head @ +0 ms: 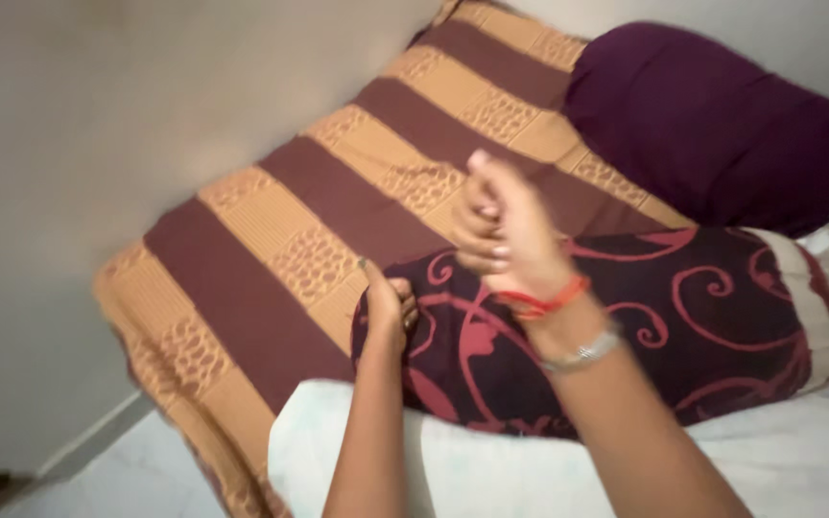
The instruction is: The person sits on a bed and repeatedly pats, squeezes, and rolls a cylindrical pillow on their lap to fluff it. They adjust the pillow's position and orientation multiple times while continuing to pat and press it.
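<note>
Two hands show, both reaching away from the camera over a bed [242, 288]. The left hand [390, 307] is curled shut, pinching the near-left end of a dark pillow [683, 326] patterned with red swirls. The right hand [506, 225] is closed into a loose fist just above the same pillow; it is blurred, so whether it grips any cloth cannot be told. The right wrist wears two bands: one red thread [544, 299] and one silver bracelet [582, 353].

Pillows count two: the swirled one lies in the middle of the bed, running left to right, and a plain purple pillow [712, 125] lies beyond it at the far right, just beside it. One striped bedspread [242, 288], brown and orange bands, covers the bed to the left and far side. One white sheet [798, 460] lies along the near edge, under the swirled pillow's near side.

The swirled pillow's right end has a pale band, and what lies past it at the right edge is cut off and hard to make out. A wall [98, 115] fills the far left.
</note>
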